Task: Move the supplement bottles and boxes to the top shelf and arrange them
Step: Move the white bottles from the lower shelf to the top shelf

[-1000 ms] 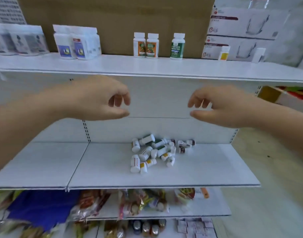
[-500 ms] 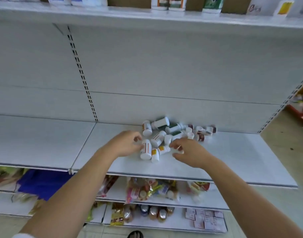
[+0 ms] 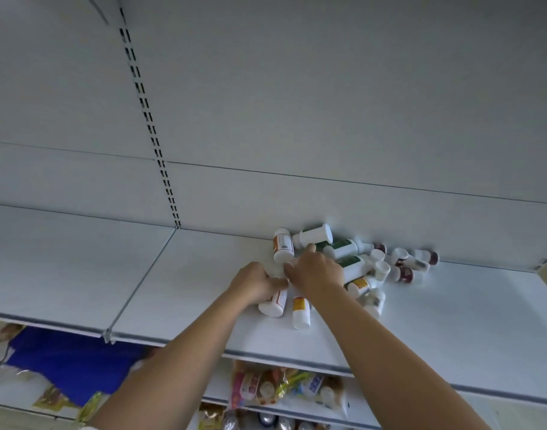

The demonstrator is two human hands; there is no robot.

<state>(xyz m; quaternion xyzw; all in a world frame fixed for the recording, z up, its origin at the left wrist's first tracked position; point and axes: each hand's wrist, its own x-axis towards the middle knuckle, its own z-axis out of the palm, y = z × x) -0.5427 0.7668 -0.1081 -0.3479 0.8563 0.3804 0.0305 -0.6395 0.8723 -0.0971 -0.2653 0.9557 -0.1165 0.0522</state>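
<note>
L hand [image 3: 256,285] grips orange-label bottle [image 3: 273,302] on mid shelf [image 3: 173,290]. R hand [image 3: 315,271], fingers bent, lies over bottle pile [image 3: 359,262]; grip cannot be told.

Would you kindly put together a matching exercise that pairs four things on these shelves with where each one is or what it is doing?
Things:
1. left hand
2. green-labelled bottles
3. dark-red bottles
4. blue material

Places or states:
A. on the lower shelf, at the left
B. farthest right among the bottles
C. gripping an orange-labelled bottle
D. directly right of the right hand

Pairs: 1-C, 2-D, 3-B, 4-A.
</note>
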